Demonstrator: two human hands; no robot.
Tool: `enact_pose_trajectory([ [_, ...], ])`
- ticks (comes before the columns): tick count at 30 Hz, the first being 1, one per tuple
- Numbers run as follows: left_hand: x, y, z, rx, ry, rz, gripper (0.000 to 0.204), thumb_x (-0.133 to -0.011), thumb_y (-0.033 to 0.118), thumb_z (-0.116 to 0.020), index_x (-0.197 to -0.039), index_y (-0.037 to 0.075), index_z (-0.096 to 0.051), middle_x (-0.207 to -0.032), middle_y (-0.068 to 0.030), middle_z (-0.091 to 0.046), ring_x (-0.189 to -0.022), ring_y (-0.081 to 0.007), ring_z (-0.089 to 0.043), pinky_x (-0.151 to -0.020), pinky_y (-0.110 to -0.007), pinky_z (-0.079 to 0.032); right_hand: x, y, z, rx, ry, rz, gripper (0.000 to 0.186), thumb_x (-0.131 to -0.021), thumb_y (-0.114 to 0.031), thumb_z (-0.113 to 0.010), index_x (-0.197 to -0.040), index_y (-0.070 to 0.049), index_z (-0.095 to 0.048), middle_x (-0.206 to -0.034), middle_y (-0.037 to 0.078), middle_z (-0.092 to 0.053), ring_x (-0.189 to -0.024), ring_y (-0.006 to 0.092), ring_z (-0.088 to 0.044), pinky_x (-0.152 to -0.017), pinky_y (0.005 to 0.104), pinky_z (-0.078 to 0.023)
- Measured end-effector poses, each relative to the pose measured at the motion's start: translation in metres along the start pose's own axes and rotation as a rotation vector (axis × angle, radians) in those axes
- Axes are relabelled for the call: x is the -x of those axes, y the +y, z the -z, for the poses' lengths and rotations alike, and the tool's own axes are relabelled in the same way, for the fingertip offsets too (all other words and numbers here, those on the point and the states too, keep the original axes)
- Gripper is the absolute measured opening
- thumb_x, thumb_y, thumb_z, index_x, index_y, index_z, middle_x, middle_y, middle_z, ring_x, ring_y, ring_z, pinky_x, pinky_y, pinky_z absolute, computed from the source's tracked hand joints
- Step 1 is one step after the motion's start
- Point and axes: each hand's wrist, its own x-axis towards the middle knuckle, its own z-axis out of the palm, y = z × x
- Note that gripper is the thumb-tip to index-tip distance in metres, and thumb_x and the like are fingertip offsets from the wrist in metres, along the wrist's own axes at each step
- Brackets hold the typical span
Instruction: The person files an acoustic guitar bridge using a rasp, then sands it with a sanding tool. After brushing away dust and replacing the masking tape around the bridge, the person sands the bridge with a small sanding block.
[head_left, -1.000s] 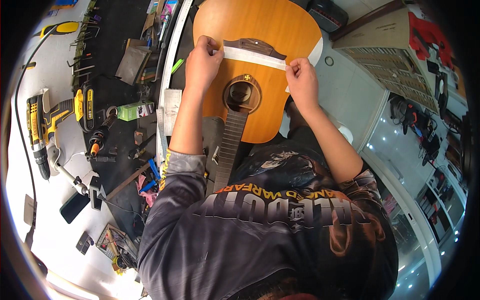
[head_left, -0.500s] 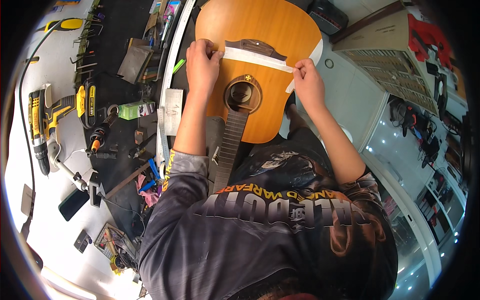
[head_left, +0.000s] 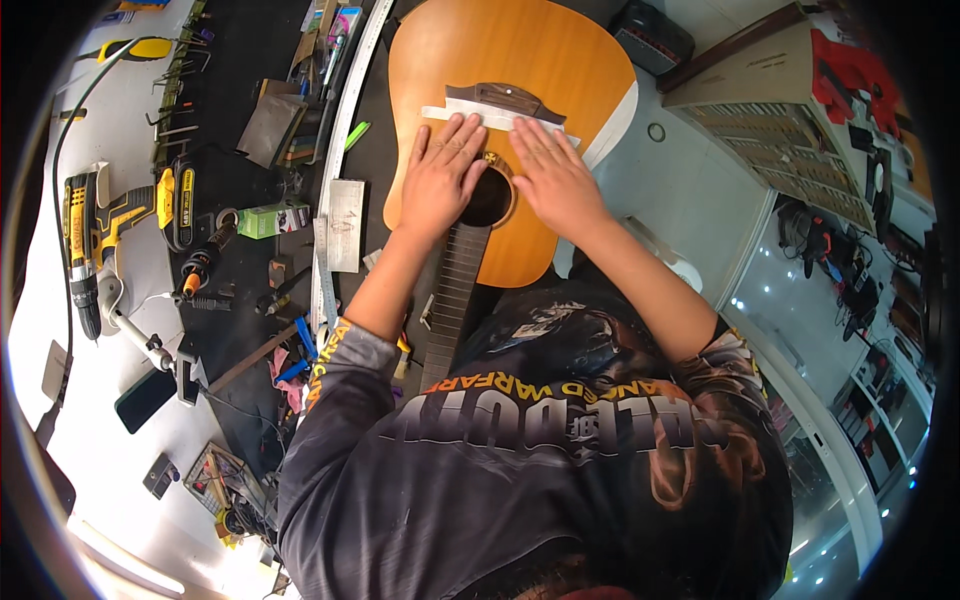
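Note:
An acoustic guitar with an orange-brown top (head_left: 520, 40) lies before me, its neck (head_left: 461, 275) pointing back toward my body. A strip of white tape (head_left: 497, 115) runs along the near edge of the dark wooden bridge (head_left: 508, 97). My left hand (head_left: 440, 185) lies flat with its fingertips on the tape's left part, beside the round soundhole. On the other side of the soundhole, my right hand (head_left: 557, 185) is also flat, fingers stretched onto the tape's right part. Neither hand holds anything. The fingers hide parts of the strip.
Left of the guitar is a dark bench mat with a green-and-white box (head_left: 272, 220), a flat pale block (head_left: 346, 225) and several hex keys (head_left: 176, 125). A yellow-and-black drill (head_left: 82, 245) and a phone (head_left: 146, 401) lie farther left. A black box (head_left: 651, 38) stands at the far right.
Both hands have let go of the tape's ends, moved inward and flattened over the strip. The tape now lies against the top by the bridge. The guitar has shifted slightly left.

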Motion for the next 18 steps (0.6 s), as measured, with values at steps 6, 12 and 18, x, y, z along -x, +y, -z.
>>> enact_pose_trajectory([
  [6,0.004,-0.012,0.0,-0.102,0.054,0.155,0.052,-0.107,0.033,-0.068,-0.157,0.018,-0.063,-0.166,0.0002,-0.056,-0.158,-0.0228,-0.046,-0.132,-0.056,-0.027,0.04,0.035,0.02,0.044,-0.059,-0.063,0.064,-0.11,-0.032,-0.058,-0.167,-0.006,-0.043,-0.177,0.008,-0.039,-0.164,0.0239,-0.033,-0.136,0.0467,-0.023],
  [12,0.0,-0.009,-0.001,-0.249,0.081,0.317,0.055,-0.107,0.036,-0.066,-0.159,0.016,-0.061,-0.168,0.0003,-0.054,-0.161,-0.0261,-0.042,-0.133,-0.061,-0.02,0.056,0.042,0.029,0.129,-0.064,-0.084,0.063,-0.109,-0.03,-0.059,-0.166,-0.007,-0.045,-0.176,0.006,-0.041,-0.164,0.0229,-0.034,-0.135,0.0541,-0.021],
  [18,-0.017,0.083,-0.045,-0.107,0.06,0.291,0.073,-0.101,0.048,-0.07,-0.16,0.007,-0.056,-0.174,-0.019,-0.042,-0.166,-0.0336,-0.031,-0.129,-0.073,-0.018,0.057,0.05,0.033,0.07,-0.023,-0.039,0.062,-0.105,-0.021,-0.064,-0.163,-0.007,-0.05,-0.173,0.007,-0.046,-0.163,0.0257,-0.037,-0.134,0.0573,-0.021],
])
